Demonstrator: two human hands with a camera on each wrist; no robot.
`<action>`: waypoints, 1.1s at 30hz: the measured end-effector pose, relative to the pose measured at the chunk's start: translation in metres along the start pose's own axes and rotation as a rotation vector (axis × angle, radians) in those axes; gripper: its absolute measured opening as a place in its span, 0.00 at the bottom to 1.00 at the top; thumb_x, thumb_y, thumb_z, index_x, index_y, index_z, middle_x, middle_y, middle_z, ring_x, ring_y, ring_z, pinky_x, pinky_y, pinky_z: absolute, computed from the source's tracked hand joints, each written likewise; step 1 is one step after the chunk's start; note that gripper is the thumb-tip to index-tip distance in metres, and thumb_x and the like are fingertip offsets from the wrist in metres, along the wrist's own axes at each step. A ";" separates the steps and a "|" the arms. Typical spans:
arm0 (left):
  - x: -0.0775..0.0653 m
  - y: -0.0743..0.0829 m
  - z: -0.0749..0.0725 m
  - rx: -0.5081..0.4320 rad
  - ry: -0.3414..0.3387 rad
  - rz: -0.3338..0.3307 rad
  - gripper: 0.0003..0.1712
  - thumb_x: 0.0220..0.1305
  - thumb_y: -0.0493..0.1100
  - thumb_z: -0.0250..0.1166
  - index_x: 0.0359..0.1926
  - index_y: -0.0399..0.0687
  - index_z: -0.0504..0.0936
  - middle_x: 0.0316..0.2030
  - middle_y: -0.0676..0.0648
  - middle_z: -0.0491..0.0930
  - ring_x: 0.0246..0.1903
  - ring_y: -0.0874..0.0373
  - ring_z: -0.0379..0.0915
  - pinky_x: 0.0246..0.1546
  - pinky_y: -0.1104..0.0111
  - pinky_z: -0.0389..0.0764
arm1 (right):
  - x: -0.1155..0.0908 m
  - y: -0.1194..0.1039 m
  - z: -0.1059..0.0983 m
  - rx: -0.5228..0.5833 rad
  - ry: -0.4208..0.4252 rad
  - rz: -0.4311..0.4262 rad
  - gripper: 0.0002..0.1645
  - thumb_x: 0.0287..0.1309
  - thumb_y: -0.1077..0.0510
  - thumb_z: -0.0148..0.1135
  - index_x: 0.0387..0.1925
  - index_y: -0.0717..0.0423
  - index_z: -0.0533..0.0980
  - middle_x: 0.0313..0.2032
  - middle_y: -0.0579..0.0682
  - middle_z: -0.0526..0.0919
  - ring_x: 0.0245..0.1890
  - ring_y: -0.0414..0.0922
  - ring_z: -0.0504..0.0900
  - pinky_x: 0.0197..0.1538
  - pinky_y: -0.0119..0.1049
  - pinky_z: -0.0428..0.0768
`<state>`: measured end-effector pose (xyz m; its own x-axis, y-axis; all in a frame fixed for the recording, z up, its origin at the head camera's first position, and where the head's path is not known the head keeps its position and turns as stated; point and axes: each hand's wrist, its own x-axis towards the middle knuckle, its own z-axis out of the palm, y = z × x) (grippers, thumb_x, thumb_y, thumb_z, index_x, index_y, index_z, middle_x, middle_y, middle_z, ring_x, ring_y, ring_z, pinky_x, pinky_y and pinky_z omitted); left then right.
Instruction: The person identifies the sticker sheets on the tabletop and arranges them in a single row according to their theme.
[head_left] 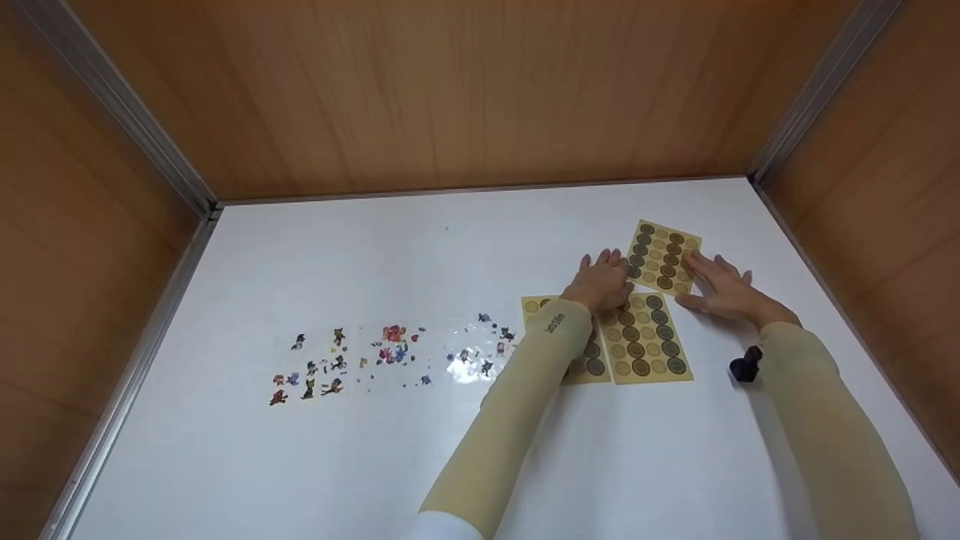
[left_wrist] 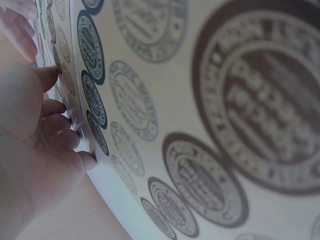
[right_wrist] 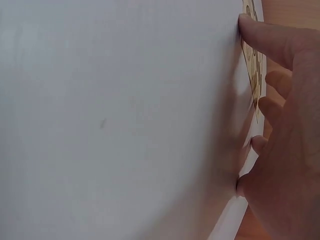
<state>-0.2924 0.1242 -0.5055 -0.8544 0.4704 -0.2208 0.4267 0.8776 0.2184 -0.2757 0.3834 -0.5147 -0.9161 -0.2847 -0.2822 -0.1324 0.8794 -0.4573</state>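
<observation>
A tan sheet of round stickers (head_left: 652, 244) lies tilted on the white table, farther back than two matching sheets. My left hand (head_left: 602, 285) is at its left edge, fingertips down and wrist over the front sheets. In the left wrist view the fingers of the left hand (left_wrist: 55, 125) rest loosely beside rows of round stickers. My right hand (head_left: 726, 291) spreads over the tilted sheet's right edge, its thumb at the lower corner. The right wrist view has the right hand's thumb (right_wrist: 260, 35) on the sheet. The front-left sheet (head_left: 585, 373) is partly under the left forearm; the front-right sheet (head_left: 646, 341) shows more fully.
Clear sheets with small cartoon stickers (head_left: 394, 352) lie in a row at the left and middle. A small black object (head_left: 745, 365) sits by the right sleeve. Wooden panels (head_left: 480, 97) wall in the table (head_left: 337, 255) at back and sides.
</observation>
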 end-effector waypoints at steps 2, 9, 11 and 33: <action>0.001 0.002 0.000 0.005 0.003 -0.012 0.34 0.81 0.56 0.43 0.80 0.53 0.55 0.80 0.52 0.48 0.78 0.58 0.39 0.78 0.59 0.44 | 0.000 -0.001 -0.001 0.009 -0.012 0.012 0.61 0.65 0.31 0.59 0.81 0.54 0.39 0.80 0.63 0.36 0.76 0.69 0.28 0.65 0.76 0.22; 0.002 0.010 0.002 0.025 -0.016 -0.057 0.34 0.81 0.58 0.42 0.81 0.55 0.52 0.80 0.55 0.46 0.79 0.60 0.37 0.78 0.60 0.41 | 0.000 -0.001 -0.001 0.024 -0.015 0.057 0.60 0.66 0.30 0.58 0.81 0.51 0.38 0.79 0.66 0.39 0.76 0.69 0.28 0.67 0.75 0.22; 0.002 0.011 0.003 0.028 -0.014 -0.062 0.34 0.81 0.58 0.42 0.81 0.54 0.52 0.80 0.55 0.46 0.79 0.60 0.37 0.78 0.59 0.41 | 0.000 -0.001 -0.001 0.027 -0.004 0.062 0.60 0.66 0.31 0.58 0.81 0.51 0.38 0.78 0.67 0.40 0.76 0.69 0.28 0.66 0.76 0.23; -0.001 -0.006 -0.002 0.034 0.001 -0.117 0.33 0.81 0.56 0.38 0.81 0.54 0.52 0.80 0.54 0.46 0.79 0.59 0.38 0.78 0.58 0.43 | 0.028 -0.021 0.002 0.028 0.043 0.041 0.58 0.68 0.30 0.55 0.81 0.56 0.40 0.79 0.65 0.38 0.77 0.68 0.31 0.67 0.75 0.23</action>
<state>-0.2945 0.1179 -0.5044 -0.8993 0.3644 -0.2420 0.3337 0.9292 0.1591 -0.2981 0.3559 -0.5149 -0.9362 -0.2310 -0.2649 -0.0841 0.8790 -0.4693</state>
